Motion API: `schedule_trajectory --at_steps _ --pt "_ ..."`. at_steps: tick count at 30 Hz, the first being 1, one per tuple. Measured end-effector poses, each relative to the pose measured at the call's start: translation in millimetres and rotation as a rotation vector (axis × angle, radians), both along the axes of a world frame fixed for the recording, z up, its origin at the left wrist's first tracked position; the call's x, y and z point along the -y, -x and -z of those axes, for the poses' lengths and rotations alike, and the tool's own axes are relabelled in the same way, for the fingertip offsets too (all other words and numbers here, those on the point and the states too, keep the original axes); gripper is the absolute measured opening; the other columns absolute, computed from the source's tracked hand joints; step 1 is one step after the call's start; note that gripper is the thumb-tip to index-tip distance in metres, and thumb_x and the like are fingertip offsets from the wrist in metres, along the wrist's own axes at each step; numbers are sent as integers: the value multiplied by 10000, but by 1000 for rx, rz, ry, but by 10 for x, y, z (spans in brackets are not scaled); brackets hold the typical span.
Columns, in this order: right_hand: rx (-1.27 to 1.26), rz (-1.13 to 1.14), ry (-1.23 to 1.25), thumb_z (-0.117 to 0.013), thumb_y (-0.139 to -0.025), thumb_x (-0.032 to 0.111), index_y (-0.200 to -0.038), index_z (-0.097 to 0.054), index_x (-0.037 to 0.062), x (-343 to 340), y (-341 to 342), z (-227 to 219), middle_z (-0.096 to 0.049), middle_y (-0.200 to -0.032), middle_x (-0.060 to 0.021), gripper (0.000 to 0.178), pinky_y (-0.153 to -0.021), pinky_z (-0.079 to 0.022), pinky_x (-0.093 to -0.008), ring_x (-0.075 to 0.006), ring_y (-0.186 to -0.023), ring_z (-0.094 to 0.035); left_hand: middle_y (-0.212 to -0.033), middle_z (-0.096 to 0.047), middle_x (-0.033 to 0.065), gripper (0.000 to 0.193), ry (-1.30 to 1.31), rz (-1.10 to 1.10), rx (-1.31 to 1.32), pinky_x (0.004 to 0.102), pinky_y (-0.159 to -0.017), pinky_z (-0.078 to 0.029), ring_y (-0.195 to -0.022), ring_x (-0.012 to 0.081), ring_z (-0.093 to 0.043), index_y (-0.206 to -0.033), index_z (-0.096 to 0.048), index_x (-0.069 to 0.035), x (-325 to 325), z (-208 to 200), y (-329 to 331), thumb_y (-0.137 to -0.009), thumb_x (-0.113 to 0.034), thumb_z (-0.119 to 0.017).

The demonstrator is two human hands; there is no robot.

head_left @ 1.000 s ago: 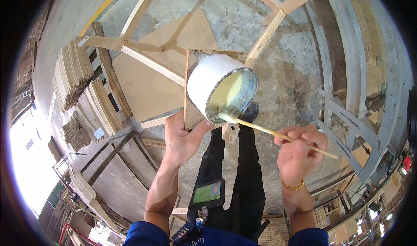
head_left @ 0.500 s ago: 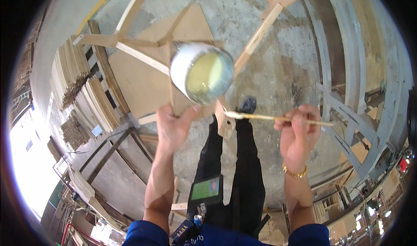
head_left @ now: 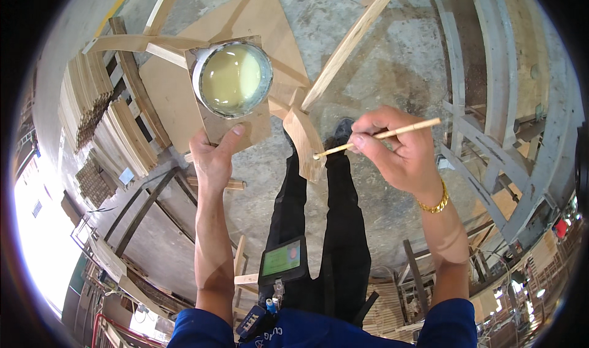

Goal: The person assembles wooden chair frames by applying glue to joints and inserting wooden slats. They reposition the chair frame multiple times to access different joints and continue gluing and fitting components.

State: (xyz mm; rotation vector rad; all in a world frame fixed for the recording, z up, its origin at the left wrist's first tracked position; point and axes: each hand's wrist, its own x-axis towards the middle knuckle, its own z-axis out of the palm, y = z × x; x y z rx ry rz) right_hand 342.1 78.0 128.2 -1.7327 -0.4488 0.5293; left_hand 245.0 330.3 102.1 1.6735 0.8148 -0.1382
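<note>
My left hand (head_left: 211,158) grips a small flat board (head_left: 254,130) by its near edge, thumb on top. On this board stands a round white container (head_left: 197,72) holding glossy pale-yellow liquid (head_left: 230,81), which looks like glue. Pinched in my right hand (head_left: 399,148) is a thin wooden stick (head_left: 411,127), slanting down to the left. Its wet, pale tip (head_left: 316,156) is at the near end of a curved wooden piece (head_left: 302,133), which belongs to a wooden frame. Whether the tip goes into a hole there, I cannot tell.
Frame bars (head_left: 353,41) spread outward beyond the curved piece. A brown sheet (head_left: 165,96) lies on the concrete floor, beside stacked wooden strips (head_left: 132,136) at left. Grey curved frames (head_left: 488,164) stand at right. My legs (head_left: 334,225) are below the curved piece.
The board and container have moved left and now look level, with the liquid facing up. My right hand has come closer to the curved piece, bringing the stick's tip onto its end.
</note>
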Motion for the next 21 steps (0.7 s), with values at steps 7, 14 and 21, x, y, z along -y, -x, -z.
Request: schedule_trajectory --at_steps 7,14,21 --pt "-24 -70 -49 -605 -773 36 -810 -586 14 -33 -102 17 -592 -683 -69 47 -474 -432 -220 -108 -539 -557 -882 -622 71 230 6 45 83 269 -734 -440 -793 131 -553 -965 -588 48 64 47 -11 -750 -24 -628" --pt "-35 -12 -156 -586 -792 17 -812 -582 -10 92 -66 29 -601 -703 -86 34 -505 -485 -246 -133 -580 -590 -893 -621 73 246 37 66 52 270 -741 -442 -799 131 -555 -985 -582 45 80 79 0 -754 -26 -626" --pt "-568 712 -532 -529 -831 -22 -973 -507 -38 333 802 303 -611 -810 -168 144 -617 -567 -339 -238 -687 -640 -877 -630 64 223 25 114 5 261 -730 -439 -787 123 -555 -963 -596 43 95 42 -39 -759 -41 -630"
